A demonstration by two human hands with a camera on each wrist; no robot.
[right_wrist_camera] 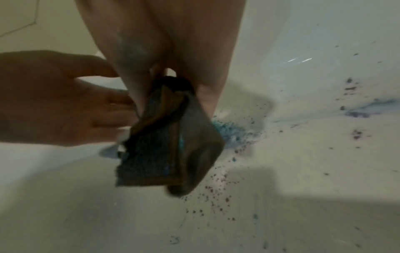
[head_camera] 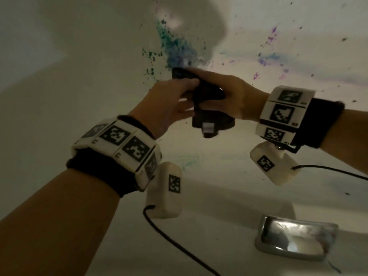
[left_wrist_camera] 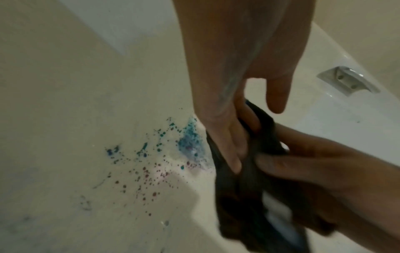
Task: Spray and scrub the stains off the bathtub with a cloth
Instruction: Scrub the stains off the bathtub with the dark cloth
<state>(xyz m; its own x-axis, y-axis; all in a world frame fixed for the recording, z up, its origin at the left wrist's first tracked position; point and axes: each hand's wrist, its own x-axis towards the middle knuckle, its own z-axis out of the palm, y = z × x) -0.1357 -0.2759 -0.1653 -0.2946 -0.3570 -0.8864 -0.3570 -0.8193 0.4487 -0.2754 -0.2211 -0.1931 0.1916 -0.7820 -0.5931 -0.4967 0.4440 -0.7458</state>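
Observation:
A dark cloth (head_camera: 207, 96) hangs bunched between both hands above the white bathtub floor (head_camera: 219, 196). My left hand (head_camera: 179, 96) grips its upper left part, fingers (left_wrist_camera: 227, 145) curled into the folds with the thumb sticking out free. From the right, my right hand (head_camera: 223, 84) pinches the top of the cloth (right_wrist_camera: 173, 145), which dangles below it with blue smears on it. Just beyond the cloth, a blue-green stain (head_camera: 173, 46) with dark specks spreads over the tub wall. Purple and blue smears (head_camera: 268, 56) lie further right. No spray bottle is in view.
A shiny chrome plate (head_camera: 294, 238) sits on the tub surface near the bottom right. Black cables (head_camera: 179, 242) trail from the wrist cameras across the tub. Purple specks (left_wrist_camera: 149, 184) dot the surface below the blue patch (left_wrist_camera: 190, 145).

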